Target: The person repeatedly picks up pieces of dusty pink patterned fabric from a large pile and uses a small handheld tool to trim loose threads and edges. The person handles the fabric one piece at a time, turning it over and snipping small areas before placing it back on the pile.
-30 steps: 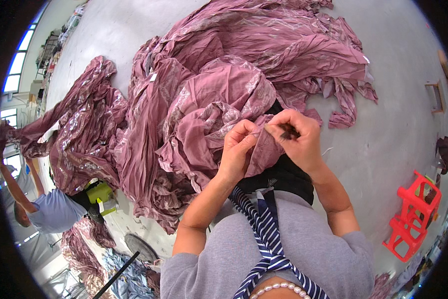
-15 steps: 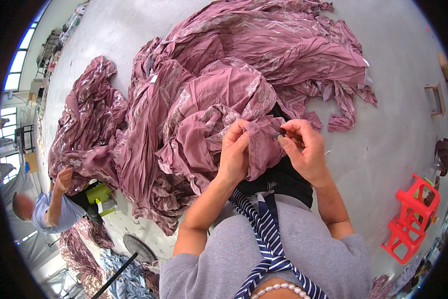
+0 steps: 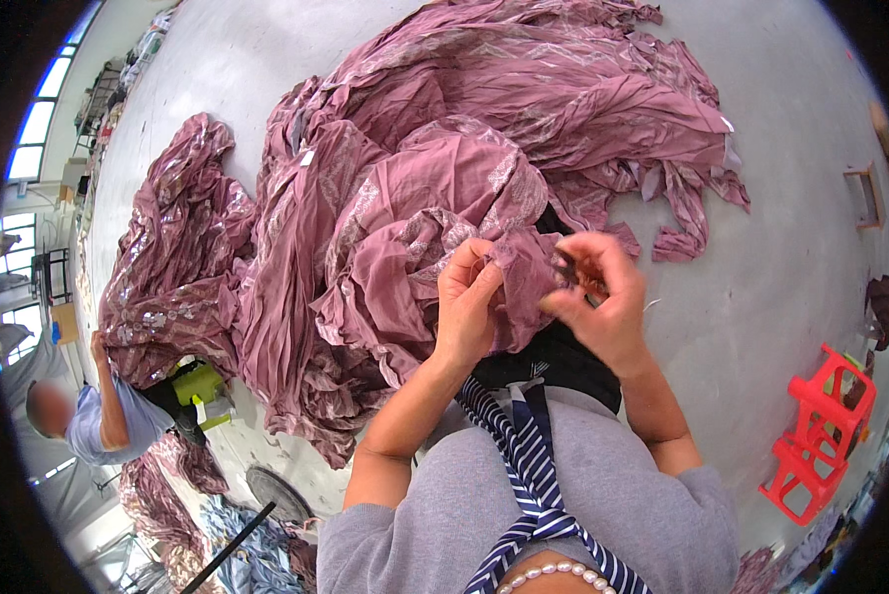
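Grey floor (image 3: 751, 287) carries the lot. Main mauve cloth pile (image 3: 444, 178) sits in front of the wearer, bunched and creased, nothing folded or stacked. Reads as bulk not yet put in order.

Second mauve heap (image 3: 172, 272) off to the left, a co-worker's hand (image 3: 99, 346) at its lower edge. Also loose.

Red plastic stool (image 3: 809, 392) well apart on the right, no part in this.

Left hand (image 3: 464, 302): grip together, thumb and finger pinched on a cloth section (image 3: 526, 267) over the lap. Section looks continuous with the main pile; join not clear.

Right hand (image 3: 611, 297): just beside that section, blurred, thumb and forefinger apart. Can't tell if the thumb touches the cloth.

White tag (image 3: 307, 157) on the pile's left part, nobody near it.

Small dark item (image 3: 591, 282) in the right palm; can't tell what, or whether the other fingers close on it.

Status, my read: this one spot is mid-work, most of the pile left.
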The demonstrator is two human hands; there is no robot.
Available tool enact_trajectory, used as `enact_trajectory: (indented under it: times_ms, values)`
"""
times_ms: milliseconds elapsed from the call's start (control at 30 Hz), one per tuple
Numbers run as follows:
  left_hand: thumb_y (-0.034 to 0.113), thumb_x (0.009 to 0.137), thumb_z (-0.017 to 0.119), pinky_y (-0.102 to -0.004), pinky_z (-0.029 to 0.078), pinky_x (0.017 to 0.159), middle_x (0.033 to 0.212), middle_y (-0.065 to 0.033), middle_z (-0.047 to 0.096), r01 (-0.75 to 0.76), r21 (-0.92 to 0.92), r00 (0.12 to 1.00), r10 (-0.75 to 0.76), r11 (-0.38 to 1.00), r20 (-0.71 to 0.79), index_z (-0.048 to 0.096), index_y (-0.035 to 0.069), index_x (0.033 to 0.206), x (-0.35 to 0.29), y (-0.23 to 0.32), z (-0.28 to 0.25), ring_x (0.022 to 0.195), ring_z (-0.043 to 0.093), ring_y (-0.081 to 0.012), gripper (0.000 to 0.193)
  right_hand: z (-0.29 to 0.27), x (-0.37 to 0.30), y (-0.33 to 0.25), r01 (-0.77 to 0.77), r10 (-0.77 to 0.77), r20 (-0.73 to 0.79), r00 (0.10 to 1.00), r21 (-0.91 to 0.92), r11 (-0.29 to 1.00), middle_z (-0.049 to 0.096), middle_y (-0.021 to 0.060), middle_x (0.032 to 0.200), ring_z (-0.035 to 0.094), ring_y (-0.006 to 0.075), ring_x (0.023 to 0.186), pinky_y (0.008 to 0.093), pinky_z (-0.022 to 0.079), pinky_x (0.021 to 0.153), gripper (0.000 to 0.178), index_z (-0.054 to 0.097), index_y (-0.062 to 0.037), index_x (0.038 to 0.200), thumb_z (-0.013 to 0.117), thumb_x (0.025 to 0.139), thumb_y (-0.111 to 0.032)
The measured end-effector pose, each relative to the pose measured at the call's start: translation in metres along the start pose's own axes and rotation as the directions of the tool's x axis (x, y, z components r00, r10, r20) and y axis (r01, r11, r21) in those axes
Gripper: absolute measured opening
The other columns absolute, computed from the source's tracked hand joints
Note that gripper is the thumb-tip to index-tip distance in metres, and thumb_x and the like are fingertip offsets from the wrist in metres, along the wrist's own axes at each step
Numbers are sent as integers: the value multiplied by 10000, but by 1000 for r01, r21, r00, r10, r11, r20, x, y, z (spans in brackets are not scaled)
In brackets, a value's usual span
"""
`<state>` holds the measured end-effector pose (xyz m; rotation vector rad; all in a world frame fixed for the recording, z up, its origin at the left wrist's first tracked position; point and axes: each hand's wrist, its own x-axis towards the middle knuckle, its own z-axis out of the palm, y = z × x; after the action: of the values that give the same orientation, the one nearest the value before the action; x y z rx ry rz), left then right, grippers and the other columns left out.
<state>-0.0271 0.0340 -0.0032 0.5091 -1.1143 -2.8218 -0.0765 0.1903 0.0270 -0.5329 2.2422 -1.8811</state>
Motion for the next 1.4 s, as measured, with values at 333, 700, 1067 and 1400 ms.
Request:
enact_trajectory:
  times_ms: [333,700,1067,1400]
  values:
    - [-93,732,523,-215,436,778,928,-43,600,-374,575,916,387,728,105,504,12,760,13,17,8,854,552,-95,111,2,1,4,-58,61,-32,998,64,996,517,-36,750,484,38,628,192,391,544,80,565,-7,892,589,816,-1]
    - [44,779,467,-193,417,757,904,-9,627,150,469,971,-218,870,94,619,-23,1001,21,35,-2,824,548,-64,278,-14,22,11,-230,191,140,972,360,904,431,-87,708,364,-7,640,171,297,562,130,562,-36,877,559,933,-153]
    - [92,907,591,-190,434,755,956,0,636,214,307,938,-283,927,202,621,-1,1089,21,40,-2,841,560,-63,206,-20,22,38,-128,122,53,991,121,984,511,-39,727,460,28,628,188,379,551,162,563,-20,902,610,900,-175]
    - [147,946,556,-195,401,754,900,28,547,-85,627,946,-135,774,295,608,-24,1046,17,41,11,842,483,-51,205,-44,37,-17,253,-193,204,960,-330,910,585,16,832,536,76,694,207,446,615,249,545,10,1010,659,865,-156]
